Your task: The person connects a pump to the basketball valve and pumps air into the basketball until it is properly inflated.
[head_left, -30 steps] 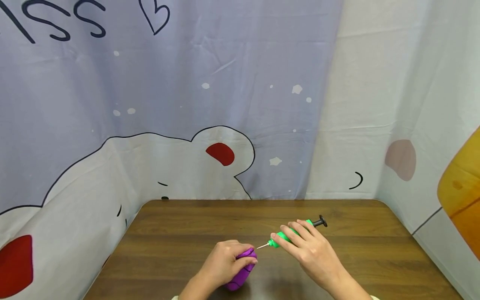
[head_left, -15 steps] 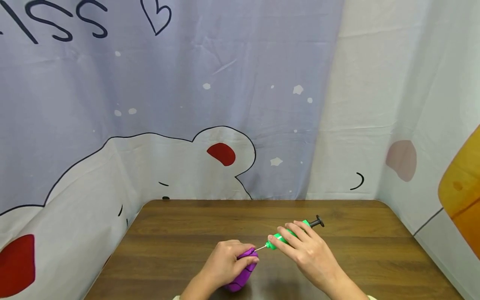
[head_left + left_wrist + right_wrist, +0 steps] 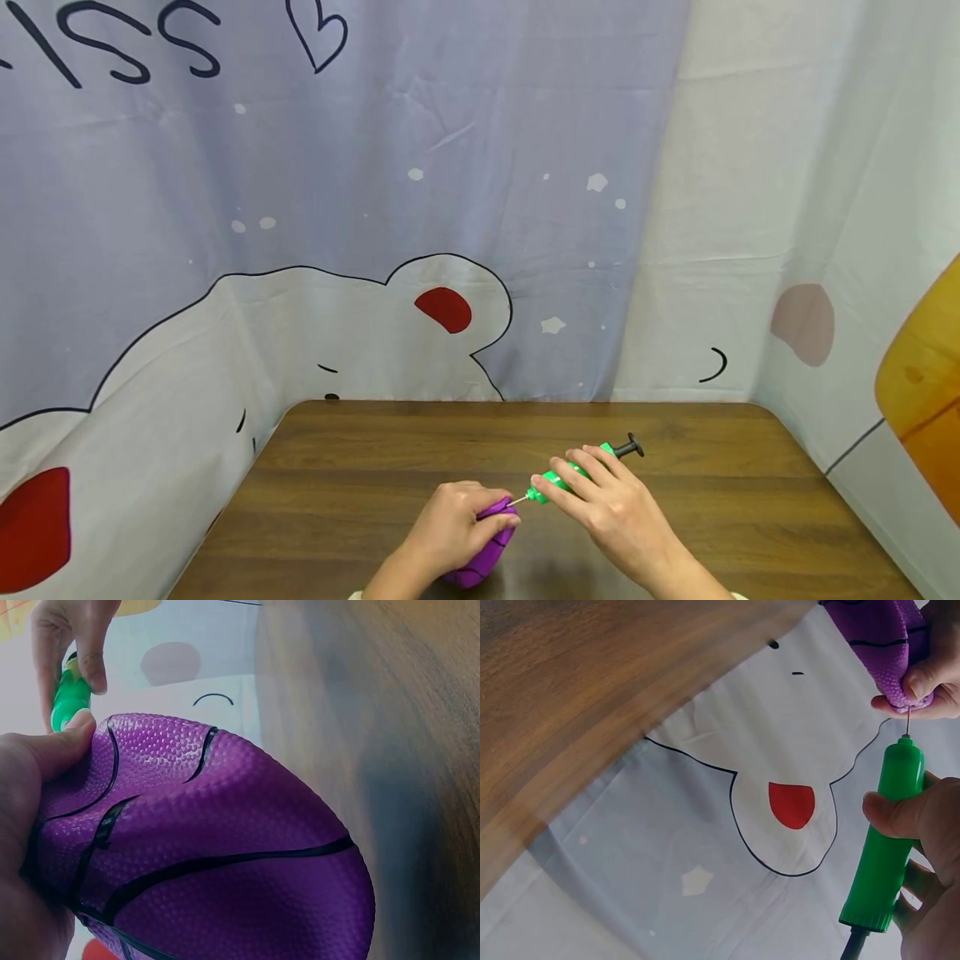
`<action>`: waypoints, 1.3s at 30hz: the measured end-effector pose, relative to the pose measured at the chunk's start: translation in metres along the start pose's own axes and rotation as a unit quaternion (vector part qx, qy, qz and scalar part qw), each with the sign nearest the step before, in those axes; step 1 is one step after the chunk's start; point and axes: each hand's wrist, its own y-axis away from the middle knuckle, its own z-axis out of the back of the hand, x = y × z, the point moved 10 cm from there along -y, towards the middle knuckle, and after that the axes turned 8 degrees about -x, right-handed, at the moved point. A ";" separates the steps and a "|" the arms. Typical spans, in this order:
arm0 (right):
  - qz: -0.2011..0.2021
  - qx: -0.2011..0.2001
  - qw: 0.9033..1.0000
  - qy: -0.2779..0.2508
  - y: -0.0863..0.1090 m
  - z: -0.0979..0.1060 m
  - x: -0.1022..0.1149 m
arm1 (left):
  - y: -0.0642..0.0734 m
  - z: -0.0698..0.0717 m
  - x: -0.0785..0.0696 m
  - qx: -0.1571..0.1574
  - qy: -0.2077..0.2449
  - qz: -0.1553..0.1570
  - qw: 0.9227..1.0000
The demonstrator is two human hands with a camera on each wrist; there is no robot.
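A deflated purple ball (image 3: 247, 817) with black lines and a pebbled skin sags from my left hand (image 3: 453, 523), whose thumb and fingers pinch it near the top. My right hand (image 3: 615, 508) grips a green hand pump (image 3: 889, 825) with a black plunger handle (image 3: 630, 446). From the pump's tip a thin metal needle (image 3: 908, 721) runs into the ball at the pinched spot. Part of the needle still shows between ball and pump. The left wrist view hides the needle behind the ball and thumb.
A brown wooden table (image 3: 360, 467) lies beneath both hands. Printed cloth curtains (image 3: 525, 208) hang behind it and along both sides, close to its edges.
The right hand has moved left and slightly down with the pump. The needle, first at the ball's edge, now sits deeper in it. The left hand stays nearly in place.
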 end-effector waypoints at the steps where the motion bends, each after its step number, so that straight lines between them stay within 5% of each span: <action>1: 0.000 0.002 1.000 0.000 0.000 -0.001 0.001 | 0.000 0.000 0.000 0.001 -0.003 0.000 1.000; 18: 0.024 0.020 0.999 -0.003 -0.006 -0.007 0.012 | -0.002 -0.002 -0.003 0.020 -0.046 -0.006 0.999; 39: 0.002 0.047 0.999 -0.026 -0.003 -0.016 0.015 | -0.003 -0.005 0.001 0.050 -0.091 0.018 0.994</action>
